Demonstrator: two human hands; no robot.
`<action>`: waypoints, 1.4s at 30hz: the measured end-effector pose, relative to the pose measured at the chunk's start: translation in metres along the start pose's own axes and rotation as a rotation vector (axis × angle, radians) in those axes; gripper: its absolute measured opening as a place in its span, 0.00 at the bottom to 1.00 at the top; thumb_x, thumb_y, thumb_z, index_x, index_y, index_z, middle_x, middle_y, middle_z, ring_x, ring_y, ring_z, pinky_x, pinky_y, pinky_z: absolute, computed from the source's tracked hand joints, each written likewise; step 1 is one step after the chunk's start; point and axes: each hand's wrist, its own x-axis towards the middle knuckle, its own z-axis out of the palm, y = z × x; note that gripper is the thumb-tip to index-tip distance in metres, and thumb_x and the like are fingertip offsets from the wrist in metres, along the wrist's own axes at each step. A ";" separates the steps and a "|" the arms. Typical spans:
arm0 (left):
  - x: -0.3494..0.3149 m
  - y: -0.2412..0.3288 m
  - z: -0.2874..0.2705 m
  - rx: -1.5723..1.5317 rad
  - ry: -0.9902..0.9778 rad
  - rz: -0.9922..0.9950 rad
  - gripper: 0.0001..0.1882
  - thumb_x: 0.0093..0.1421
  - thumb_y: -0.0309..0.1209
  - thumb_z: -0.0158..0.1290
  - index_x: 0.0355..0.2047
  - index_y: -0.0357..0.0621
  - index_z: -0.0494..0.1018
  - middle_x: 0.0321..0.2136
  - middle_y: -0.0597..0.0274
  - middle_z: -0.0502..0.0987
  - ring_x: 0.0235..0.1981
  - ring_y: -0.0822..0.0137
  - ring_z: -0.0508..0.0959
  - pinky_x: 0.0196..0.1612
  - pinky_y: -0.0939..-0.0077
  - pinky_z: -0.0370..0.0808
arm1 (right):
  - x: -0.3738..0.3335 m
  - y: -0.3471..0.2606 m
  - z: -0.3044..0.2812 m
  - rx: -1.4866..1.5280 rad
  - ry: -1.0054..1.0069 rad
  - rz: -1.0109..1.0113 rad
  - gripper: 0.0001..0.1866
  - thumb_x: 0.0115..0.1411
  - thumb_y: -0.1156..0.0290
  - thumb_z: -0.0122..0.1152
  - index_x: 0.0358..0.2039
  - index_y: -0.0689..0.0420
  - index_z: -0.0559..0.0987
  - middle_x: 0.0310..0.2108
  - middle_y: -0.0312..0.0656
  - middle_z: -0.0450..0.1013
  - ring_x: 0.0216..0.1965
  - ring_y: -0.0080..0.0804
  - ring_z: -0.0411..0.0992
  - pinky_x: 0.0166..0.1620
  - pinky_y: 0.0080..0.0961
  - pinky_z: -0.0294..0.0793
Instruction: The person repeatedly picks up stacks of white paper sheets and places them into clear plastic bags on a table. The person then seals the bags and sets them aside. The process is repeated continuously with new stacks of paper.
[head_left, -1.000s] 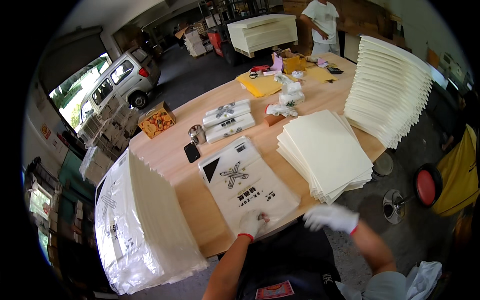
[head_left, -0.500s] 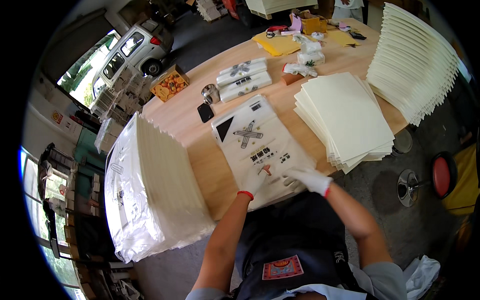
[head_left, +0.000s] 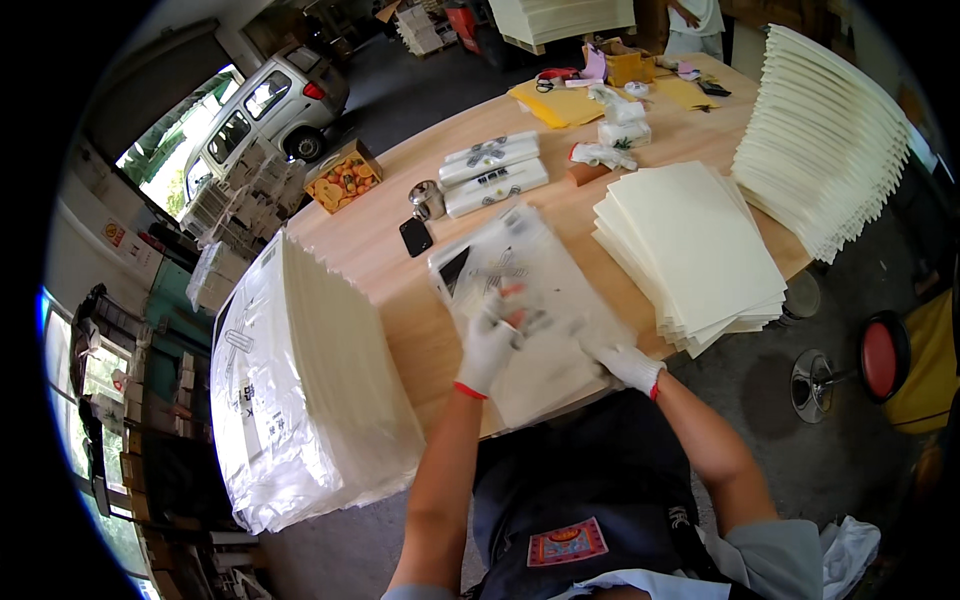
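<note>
A stack of clear printed plastic bags (head_left: 560, 300) lies flat on the table in front of me, a black triangle and crossed pencils printed on it. My left hand (head_left: 487, 348), in a white glove with a red cuff and bare orange-looking fingertips, is over the middle of the top bag. Its fingers are smeared by motion, so their grip does not show. The top film is blurred too. At the near right edge of the bags, my right hand (head_left: 628, 367), gloved the same way, has its fingers closed at the film; the fingertips are partly blurred.
A tall plastic-wrapped paper stack (head_left: 330, 370) stands left. Loose cream sheets (head_left: 695, 240) lie right, beside a high paper pile (head_left: 820, 150). Farther back are bag rolls (head_left: 495, 185), a phone (head_left: 415, 237), a metal pot (head_left: 427, 200) and a fruit-printed box (head_left: 343, 177). A person stands beyond.
My left hand has moved up and left across the bags, away from their near edge. The top film has shifted and blurred. My right hand stays near the right edge.
</note>
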 end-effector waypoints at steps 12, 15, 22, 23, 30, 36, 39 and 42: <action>-0.107 -0.002 0.116 0.595 -0.393 0.641 0.16 0.46 0.20 0.53 0.38 0.47 0.73 0.29 0.55 0.78 0.27 0.52 0.79 0.29 0.64 0.76 | 0.063 0.048 0.058 -0.313 0.227 -0.271 0.15 0.58 0.60 0.53 0.39 0.55 0.77 0.37 0.40 0.75 0.39 0.32 0.73 0.45 0.29 0.70; -0.056 -0.041 0.114 0.287 -0.334 0.440 0.13 0.56 0.20 0.49 0.42 0.39 0.73 0.27 0.54 0.76 0.29 0.66 0.78 0.35 0.73 0.73 | 0.075 0.167 0.046 -0.635 0.512 -0.829 0.14 0.56 0.60 0.56 0.39 0.54 0.77 0.36 0.39 0.75 0.38 0.32 0.73 0.44 0.29 0.70; -0.049 -0.043 0.075 -0.017 -0.071 -0.146 0.10 0.64 0.31 0.46 0.43 0.43 0.73 0.29 0.70 0.74 0.22 0.82 0.66 0.26 0.87 0.65 | -0.090 0.046 -0.068 -1.097 0.964 -0.163 0.19 0.47 0.57 0.63 0.36 0.52 0.73 0.34 0.40 0.68 0.39 0.38 0.69 0.40 0.35 0.68; -0.045 -0.044 0.082 0.004 -0.120 -0.116 0.11 0.64 0.31 0.47 0.44 0.43 0.73 0.30 0.70 0.74 0.23 0.82 0.66 0.26 0.87 0.66 | -0.085 0.057 -0.078 -1.137 0.906 -0.096 0.19 0.47 0.56 0.63 0.36 0.52 0.73 0.34 0.40 0.68 0.38 0.38 0.69 0.40 0.35 0.69; -0.013 -0.076 0.141 -0.069 -0.454 -0.032 0.19 0.63 0.35 0.49 0.52 0.41 0.67 0.44 0.60 0.74 0.37 0.74 0.74 0.39 0.80 0.73 | -0.082 0.078 -0.124 -1.104 0.898 -0.459 0.12 0.55 0.56 0.54 0.33 0.49 0.76 0.31 0.36 0.71 0.30 0.36 0.71 0.33 0.35 0.71; -0.008 -0.056 0.143 -0.682 -0.332 -0.618 0.23 0.61 0.37 0.48 0.52 0.35 0.62 0.46 0.54 0.71 0.43 0.62 0.74 0.45 0.68 0.73 | -0.138 0.002 -0.035 -0.869 0.502 -0.542 0.15 0.55 0.55 0.57 0.36 0.52 0.75 0.39 0.40 0.72 0.40 0.42 0.71 0.42 0.36 0.71; -0.007 -0.089 0.081 -0.362 -0.299 -0.547 0.19 0.56 0.26 0.46 0.49 0.34 0.65 0.41 0.51 0.72 0.42 0.62 0.74 0.41 0.67 0.74 | -0.139 0.035 -0.031 -0.423 0.716 -0.498 0.17 0.56 0.58 0.60 0.42 0.55 0.74 0.47 0.49 0.69 0.50 0.46 0.67 0.53 0.38 0.66; -0.030 -0.006 0.062 -0.294 -0.231 -0.527 0.18 0.55 0.28 0.49 0.47 0.36 0.69 0.35 0.49 0.76 0.35 0.56 0.77 0.38 0.69 0.75 | -0.122 0.116 -0.042 0.472 0.802 -0.176 0.14 0.57 0.67 0.58 0.43 0.57 0.73 0.48 0.49 0.69 0.50 0.41 0.68 0.54 0.34 0.67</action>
